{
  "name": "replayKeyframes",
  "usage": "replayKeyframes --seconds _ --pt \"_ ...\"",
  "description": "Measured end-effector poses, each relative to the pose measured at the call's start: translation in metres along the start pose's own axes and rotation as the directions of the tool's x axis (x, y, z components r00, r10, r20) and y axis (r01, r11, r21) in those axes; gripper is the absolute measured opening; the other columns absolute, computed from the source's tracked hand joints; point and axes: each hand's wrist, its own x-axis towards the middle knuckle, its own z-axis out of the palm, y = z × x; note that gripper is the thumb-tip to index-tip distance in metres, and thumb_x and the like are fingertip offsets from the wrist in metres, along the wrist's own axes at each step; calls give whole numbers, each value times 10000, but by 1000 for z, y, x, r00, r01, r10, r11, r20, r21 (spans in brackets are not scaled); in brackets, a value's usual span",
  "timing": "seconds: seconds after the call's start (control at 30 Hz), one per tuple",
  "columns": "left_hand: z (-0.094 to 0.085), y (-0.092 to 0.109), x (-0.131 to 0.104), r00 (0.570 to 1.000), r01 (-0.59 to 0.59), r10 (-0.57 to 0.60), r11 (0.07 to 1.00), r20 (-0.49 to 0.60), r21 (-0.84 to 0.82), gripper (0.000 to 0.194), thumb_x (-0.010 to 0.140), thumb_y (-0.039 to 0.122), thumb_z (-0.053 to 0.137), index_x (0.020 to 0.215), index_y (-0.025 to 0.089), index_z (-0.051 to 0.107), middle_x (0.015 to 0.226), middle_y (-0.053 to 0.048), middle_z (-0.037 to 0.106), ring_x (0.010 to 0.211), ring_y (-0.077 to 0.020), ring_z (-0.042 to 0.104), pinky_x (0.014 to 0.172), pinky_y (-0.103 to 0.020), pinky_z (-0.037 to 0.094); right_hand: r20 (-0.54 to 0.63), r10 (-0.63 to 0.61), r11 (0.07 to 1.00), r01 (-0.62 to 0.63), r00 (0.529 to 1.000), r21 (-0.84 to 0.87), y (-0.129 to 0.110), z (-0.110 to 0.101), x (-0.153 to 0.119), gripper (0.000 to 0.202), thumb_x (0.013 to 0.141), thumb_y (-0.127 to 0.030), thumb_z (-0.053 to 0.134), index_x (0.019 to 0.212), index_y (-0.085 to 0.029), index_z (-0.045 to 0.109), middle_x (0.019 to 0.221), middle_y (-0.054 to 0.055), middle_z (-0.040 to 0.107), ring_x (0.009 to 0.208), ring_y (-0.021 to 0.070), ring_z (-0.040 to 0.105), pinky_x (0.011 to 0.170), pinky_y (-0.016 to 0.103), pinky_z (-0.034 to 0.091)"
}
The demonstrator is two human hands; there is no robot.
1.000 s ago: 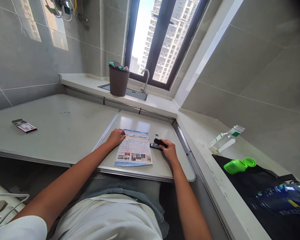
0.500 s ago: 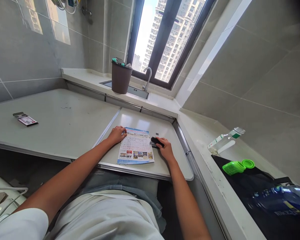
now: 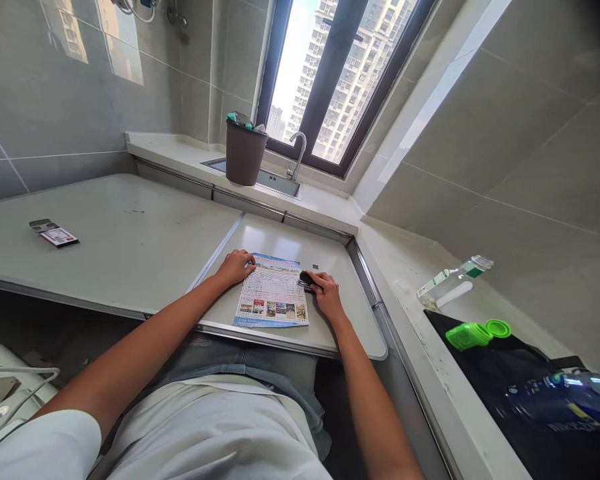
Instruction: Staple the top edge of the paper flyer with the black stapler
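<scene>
A printed leaflet (image 3: 274,293) with a blue border and a row of small photos lies on the white tabletop in front of me. My left hand (image 3: 237,267) grips its upper left edge, fingers curled over the margin. On the opposite side, my right hand (image 3: 326,293) is closed around a black stapler (image 3: 306,279), whose jaws sit at the leaflet's right edge. Whether paper is between the jaws is too small to make out. A small strip of staples (image 3: 315,267) rests on the table just beyond the stapler.
A small opened box (image 3: 60,235) lies on the left table panel. At the back, a brown bin (image 3: 245,157) stands by the sink (image 3: 280,183) and faucet. On the right ledge are a glass bottle (image 3: 455,277), a green container (image 3: 467,335) and a blue plastic bottle (image 3: 565,400).
My right hand and the stapler have shifted slightly left, and the stapler's top looks more raised. My left hand stays at the leaflet's edge. The view has moved a little.
</scene>
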Motion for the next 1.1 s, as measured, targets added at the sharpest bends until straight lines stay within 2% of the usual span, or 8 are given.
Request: replayKeyframes --seconds 0.37,0.57,0.77,0.93,1.1 --pt "0 0 0 1000 7 -7 1000 -1 -14 216 959 296 701 1122 214 815 1247 -127 755 1241 -366 652 1095 -500 507 12 -17 993 19 1000 -118 -1 1 0 615 989 -101 456 1459 -394 722 1325 74 723 1245 288 588 1069 489 366" --pt "-1 1 0 1000 4 -4 1000 -5 -13 219 952 298 704 1120 221 822 1225 -129 750 1241 -366 652 1103 -491 503 58 -46 965 59 997 -254 -8 0 -2 705 997 -67 423 1574 -424 614 1341 106 684 1205 295 556 1036 475 368" --pt "-1 3 0 1000 6 -6 1000 -14 -16 212 951 287 694 1102 208 819 1215 -136 754 1227 -376 656 1091 -507 510 95 -13 921 49 995 -388 -19 4 -2 828 912 8 461 1571 -472 608 1366 131 654 1237 332 532 1072 529 353" --pt "0 2 0 1000 3 -3 1000 -10 -14 209 954 291 691 1103 224 821 1213 -127 749 1231 -365 652 1099 -486 502 114 -4 896 54 993 -440 -22 5 -2 825 898 3 518 1552 -488 625 1382 131 630 1263 347 507 1074 530 329" --pt "1 1 0 1000 -6 6 1000 -1 -4 227 965 278 670 1125 205 813 1237 -141 742 1226 -372 640 1097 -499 497 161 -58 863 130 985 -487 -23 4 0 788 913 -26 527 1554 -473 627 1379 147 634 1220 356 479 1051 549 338"
